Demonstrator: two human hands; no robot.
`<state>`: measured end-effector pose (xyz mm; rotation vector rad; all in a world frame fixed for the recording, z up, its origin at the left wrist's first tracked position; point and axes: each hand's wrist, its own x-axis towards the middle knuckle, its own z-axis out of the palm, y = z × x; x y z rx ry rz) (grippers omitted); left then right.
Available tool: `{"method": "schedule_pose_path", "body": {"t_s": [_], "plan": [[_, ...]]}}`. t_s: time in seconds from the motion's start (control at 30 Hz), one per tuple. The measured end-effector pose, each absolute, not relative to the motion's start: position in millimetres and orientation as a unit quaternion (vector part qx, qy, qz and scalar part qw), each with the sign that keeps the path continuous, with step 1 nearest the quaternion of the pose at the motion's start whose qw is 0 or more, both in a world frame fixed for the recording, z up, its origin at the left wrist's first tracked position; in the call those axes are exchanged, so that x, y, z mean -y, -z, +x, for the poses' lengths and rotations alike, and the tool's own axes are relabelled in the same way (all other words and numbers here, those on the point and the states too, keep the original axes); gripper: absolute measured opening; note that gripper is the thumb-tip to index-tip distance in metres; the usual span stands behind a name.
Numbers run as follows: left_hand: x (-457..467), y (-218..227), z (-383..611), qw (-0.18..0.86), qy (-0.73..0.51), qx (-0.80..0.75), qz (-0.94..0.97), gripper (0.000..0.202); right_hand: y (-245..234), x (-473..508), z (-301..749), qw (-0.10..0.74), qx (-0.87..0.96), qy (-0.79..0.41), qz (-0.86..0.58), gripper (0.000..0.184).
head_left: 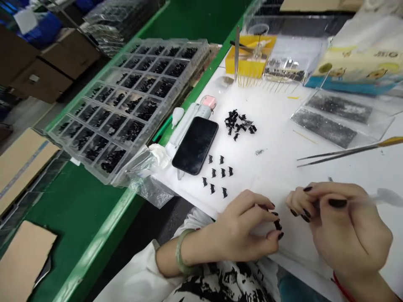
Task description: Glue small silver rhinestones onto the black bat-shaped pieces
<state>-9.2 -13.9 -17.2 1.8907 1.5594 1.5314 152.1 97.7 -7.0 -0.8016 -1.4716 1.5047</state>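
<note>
My left hand, with a pale green bangle at the wrist, pinches a small black plastic part between thumb and fingers. My right hand is just to its right, closed with thumb and forefinger pressed together. A blurred, whitish translucent tool sticks out behind the right thumb; its kind is unclear and its working end does not show. Beyond the left hand, several matching black parts stand apart in loose rows on the white surface. Farther back lies a heap of loose black parts.
A black phone lies left of the rows. Metal tweezers point in from the right. Behind are plastic bags and a yellow box. A divided clear tray full of black parts rests on the green bench.
</note>
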Motion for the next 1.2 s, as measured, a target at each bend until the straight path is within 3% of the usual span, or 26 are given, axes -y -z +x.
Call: {"method": "schedule_pose_path", "body": {"t_s": [0.2, 0.33, 0.6, 0.83, 1.0, 1.2], "plan": [[64.7, 1.5, -71.0, -0.021, -0.399, -0.690, 0.603, 0.023, 2.2, -99.8, 138.3, 0.454, 0.555, -0.613, -0.331, 0.007], [86.4, 7.9, -101.2, -0.053, -0.335, -0.730, 0.594, 0.021, 4.4, -99.8, 137.4, 0.459, 0.547, -0.607, -0.349, 0.020], [81.5, 18.9, -112.8, -0.049, -0.260, -0.739, 0.620, 0.017, 11.6, -100.4, 138.2, 0.434, 0.543, -0.608, -0.385, 0.021], [69.5, -9.4, -129.5, -0.042, -0.233, -0.706, 0.667, 0.016, 11.1, -95.8, 134.4, 0.420, 0.525, -0.613, -0.415, 0.023], [-9.4, -33.4, -143.7, 0.021, -0.154, -0.673, 0.723, 0.018, 11.9, -93.5, 131.2, 0.418, 0.521, -0.610, -0.426, 0.025], [-110.0, -22.4, -153.0, 0.100, -0.048, -0.684, 0.721, 0.025, 11.7, -95.0, 130.0, 0.417, 0.537, -0.601, -0.420, 0.032]]}}
